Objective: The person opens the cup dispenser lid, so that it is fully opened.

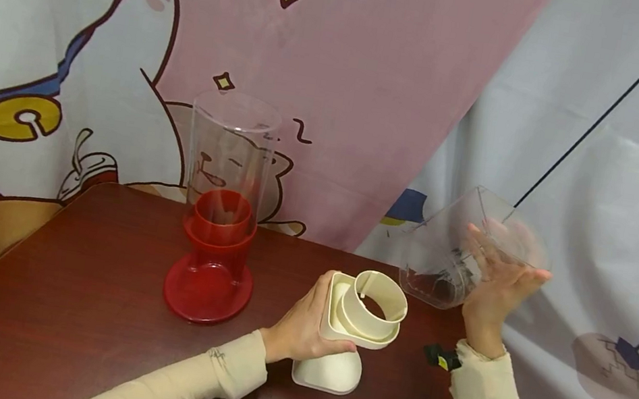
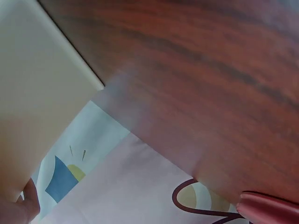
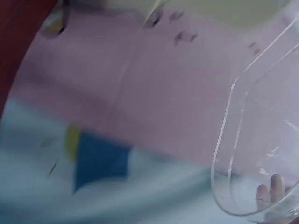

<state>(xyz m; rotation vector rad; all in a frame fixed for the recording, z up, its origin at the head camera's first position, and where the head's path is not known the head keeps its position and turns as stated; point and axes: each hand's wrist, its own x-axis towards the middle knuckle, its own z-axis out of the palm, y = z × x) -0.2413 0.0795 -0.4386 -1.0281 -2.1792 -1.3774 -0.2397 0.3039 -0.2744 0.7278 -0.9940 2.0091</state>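
The cartoon-printed curtain [image 1: 339, 59] fills the whole background behind my work, pink and pale grey with drawn animals on it. Below it lies the dark red-brown wooden table [image 1: 66, 300], and on its far middle stands a red dispenser base [image 1: 212, 266] with a tall clear tube [image 1: 233, 146] rising upright out of it. Nearer to me, well apart from that red one, stands the cream dispenser base [image 1: 345, 339], its round open collar tilted up toward the right. My left hand [image 1: 301, 326] is wrapped around the left side of this cream base, thumb in front and fingers behind, gripping it firmly on the table. My right hand [image 1: 498, 282] is raised beyond the table's right edge, just beside the cream base, holding a clear plastic container [image 1: 460, 246] tilted in the air; my fingers [image 3: 275, 186] show through its transparent wall in the right wrist view. A small black and yellow object [image 1: 441, 358] sits at my right wrist.
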